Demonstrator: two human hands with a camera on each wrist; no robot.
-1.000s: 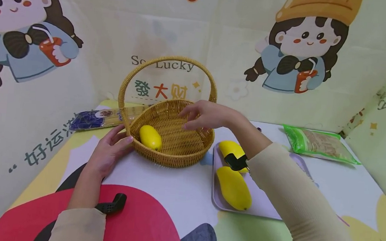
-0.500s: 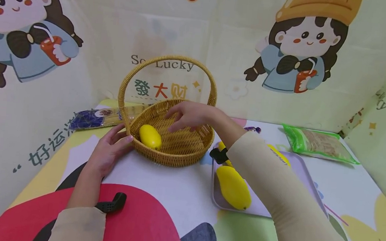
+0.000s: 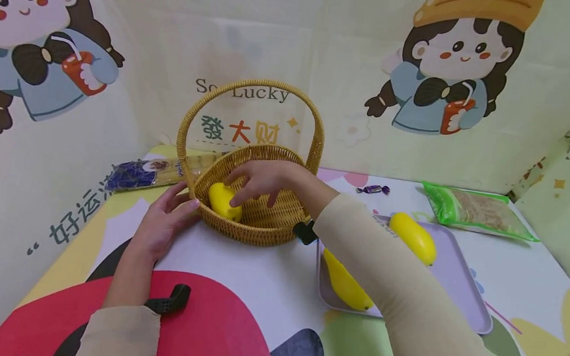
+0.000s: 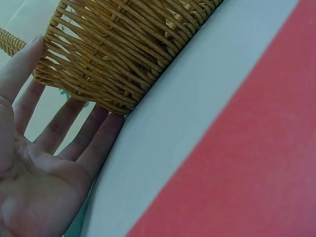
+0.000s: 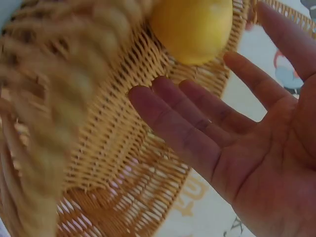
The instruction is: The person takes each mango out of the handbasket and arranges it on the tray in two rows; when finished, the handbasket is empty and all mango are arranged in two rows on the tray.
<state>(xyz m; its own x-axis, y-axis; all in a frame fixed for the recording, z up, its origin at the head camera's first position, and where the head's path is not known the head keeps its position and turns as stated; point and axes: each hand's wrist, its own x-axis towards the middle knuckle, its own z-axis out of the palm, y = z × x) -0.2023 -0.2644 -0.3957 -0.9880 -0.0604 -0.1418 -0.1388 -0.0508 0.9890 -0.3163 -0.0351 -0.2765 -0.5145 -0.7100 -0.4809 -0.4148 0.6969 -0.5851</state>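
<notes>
A woven basket (image 3: pixel 244 233) with a tall arched handle stands at the back middle, and a yellow mango (image 3: pixel 219 196) lies in its left side. My left hand (image 3: pixel 155 231) touches the basket's left side, thumb tip at the rim; the left wrist view shows its fingers stretched along the wicker. Reaching over the basket, my right hand (image 3: pixel 267 177) has its fingertips right at the mango. In the right wrist view the fingers (image 5: pixel 182 126) are spread and nearly straight, with the mango beyond their tips. The palm holds nothing.
Right of the basket, a lilac tray (image 3: pixel 450 288) bears a mango (image 3: pixel 413 238) at its back and another mango (image 3: pixel 344 282), partly hidden by my right sleeve. Behind it lie a purple wrapped candy (image 3: pixel 373 189) and a green-edged packet (image 3: pixel 488 213). A blue-ended pasta pack (image 3: pixel 150 174) lies back left.
My right hand has moved left and down inside the basket, to the mango. The sleeve's shift uncovers the tray's back mango and the candy. My left hand keeps its place.
</notes>
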